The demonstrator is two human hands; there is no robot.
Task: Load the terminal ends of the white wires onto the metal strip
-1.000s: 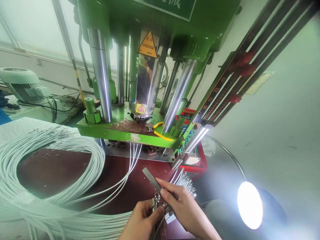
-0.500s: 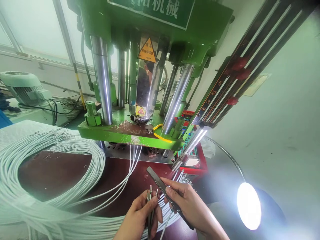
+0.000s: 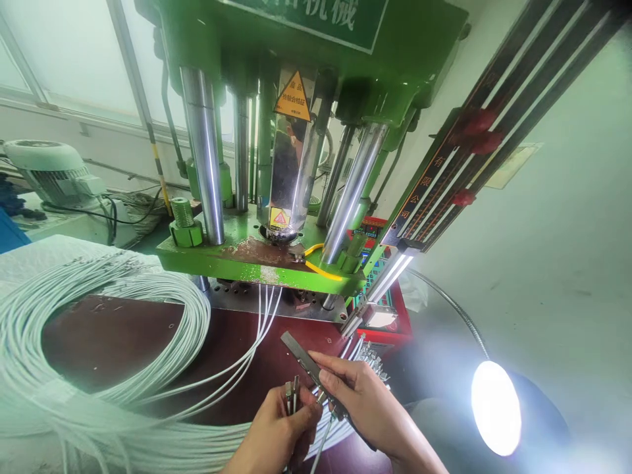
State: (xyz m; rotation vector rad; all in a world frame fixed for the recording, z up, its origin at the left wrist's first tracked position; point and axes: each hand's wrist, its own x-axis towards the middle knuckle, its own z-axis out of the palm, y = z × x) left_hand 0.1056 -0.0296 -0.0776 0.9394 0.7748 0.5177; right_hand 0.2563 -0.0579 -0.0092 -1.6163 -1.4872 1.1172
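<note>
My right hand [image 3: 363, 398] grips a narrow dark metal bar [image 3: 299, 349], held slanting with its far end up to the left. Close beside it, my left hand [image 3: 279, 421] is closed on several cable ends; two metal connectors [image 3: 290, 392] stick up from its fingers. My left thumb and fingertips meet the bar's near side, where a small metal tip [image 3: 322, 397] shows between the hands. Whether that tip is seated in the bar, I cannot tell. White cables [image 3: 323, 441] run beneath both hands.
A green press [image 3: 212, 263] stands ahead, with white cables [image 3: 257, 336] coming out under its plate. Large coils of white cable [image 3: 197, 329] lie on the dark red table [image 3: 123, 342] at left. Connector ends [image 3: 372, 362] are bunched at right, near a lit lamp [image 3: 496, 408]. Yellow-handled pliers [image 3: 320, 270] rest on the press.
The bar has shifted slightly left. My left fingertips have come up against it, and the thin tip that stood upright between the hands is now at the bar. The view has moved a little.
</note>
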